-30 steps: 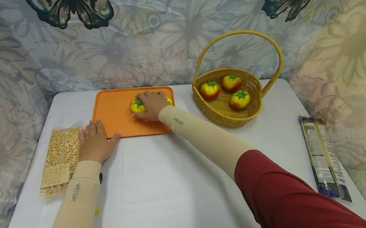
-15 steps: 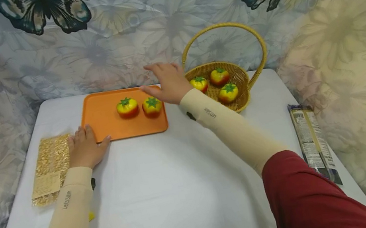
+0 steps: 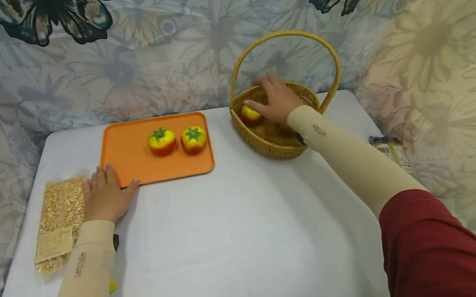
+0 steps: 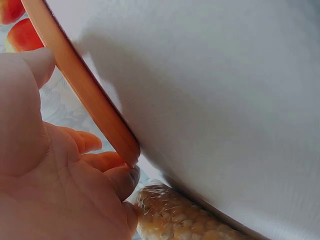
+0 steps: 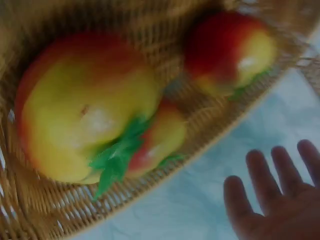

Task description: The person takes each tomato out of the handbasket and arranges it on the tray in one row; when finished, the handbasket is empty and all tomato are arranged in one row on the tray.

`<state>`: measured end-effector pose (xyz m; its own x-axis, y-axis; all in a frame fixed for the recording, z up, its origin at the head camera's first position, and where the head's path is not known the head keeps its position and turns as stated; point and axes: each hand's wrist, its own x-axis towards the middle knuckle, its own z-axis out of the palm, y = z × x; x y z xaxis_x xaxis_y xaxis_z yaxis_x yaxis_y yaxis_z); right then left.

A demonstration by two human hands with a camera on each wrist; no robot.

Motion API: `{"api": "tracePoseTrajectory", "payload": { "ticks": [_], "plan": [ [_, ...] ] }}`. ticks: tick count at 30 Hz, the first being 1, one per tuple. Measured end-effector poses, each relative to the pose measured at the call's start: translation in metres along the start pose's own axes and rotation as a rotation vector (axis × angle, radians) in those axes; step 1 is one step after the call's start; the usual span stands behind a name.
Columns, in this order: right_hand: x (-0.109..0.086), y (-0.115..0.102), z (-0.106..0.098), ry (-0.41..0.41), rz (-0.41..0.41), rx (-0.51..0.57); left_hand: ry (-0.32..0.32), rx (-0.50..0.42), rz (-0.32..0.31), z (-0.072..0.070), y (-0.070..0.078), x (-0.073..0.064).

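Note:
My left hand (image 3: 106, 198) rests at the near left corner of the orange tray (image 3: 127, 148), fingers extended and thumb along the near edge. Two red-and-yellow fruits with green leafy tops, a left fruit (image 3: 162, 143) and a right fruit (image 3: 194, 141), sit on that tray. Over the wicker basket (image 3: 261, 145) hovers my right hand (image 3: 278, 100), fingers spread and holding nothing. Inside the basket, the right wrist view has a large near fruit (image 5: 90, 110), another partly behind it, and a third fruit (image 5: 227, 52) farther right. From the head, the hand and forearm cover part of them.
A clear bag of yellow kernels (image 3: 56, 210) lies left of the tray, close to my left hand. At the table's right edge, a plastic package (image 3: 391, 148) is partly behind my right arm. The basket's tall handle (image 3: 280, 34) arches above its rim. Patterned cloth hangs behind.
My right hand let go of a fruit on the tray and moved right, over the basket. The left hand stayed at the tray's corner. The head view shifted slightly.

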<state>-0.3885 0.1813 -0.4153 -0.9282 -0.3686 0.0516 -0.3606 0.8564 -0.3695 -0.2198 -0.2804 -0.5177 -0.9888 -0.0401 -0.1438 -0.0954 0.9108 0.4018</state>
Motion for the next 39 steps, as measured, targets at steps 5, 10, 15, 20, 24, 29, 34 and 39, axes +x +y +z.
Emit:
{"api": "tracePoseTrajectory", "payload": {
  "ticks": [5,10,15,20,24,29,34,39],
  "plan": [
    [0.016,0.019,0.010,-0.170,0.093,-0.054,-0.003,-0.013,0.008,-0.002,0.002,0.001],
    [0.028,0.033,0.023,-0.259,0.164,-0.081,-0.002,-0.003,-0.002,-0.004,0.006,-0.001],
    [0.038,0.039,0.033,-0.292,0.214,-0.079,0.008,-0.002,-0.006,-0.007,0.006,-0.003],
    [0.047,0.045,0.043,-0.334,0.249,-0.069,0.010,0.005,-0.016,-0.008,0.005,-0.003],
    [0.049,0.046,0.046,-0.308,0.257,-0.020,0.009,0.005,-0.018,-0.008,0.004,-0.002],
    [0.050,0.048,0.051,-0.271,0.252,0.009,0.001,0.012,-0.018,-0.006,0.002,-0.002],
    [0.035,0.039,0.036,-0.218,0.252,0.067,0.005,0.011,-0.022,-0.004,0.002,-0.001],
    [0.010,0.012,0.004,-0.205,0.231,0.058,-0.005,0.017,-0.020,-0.002,0.000,0.000]
  ]
}}
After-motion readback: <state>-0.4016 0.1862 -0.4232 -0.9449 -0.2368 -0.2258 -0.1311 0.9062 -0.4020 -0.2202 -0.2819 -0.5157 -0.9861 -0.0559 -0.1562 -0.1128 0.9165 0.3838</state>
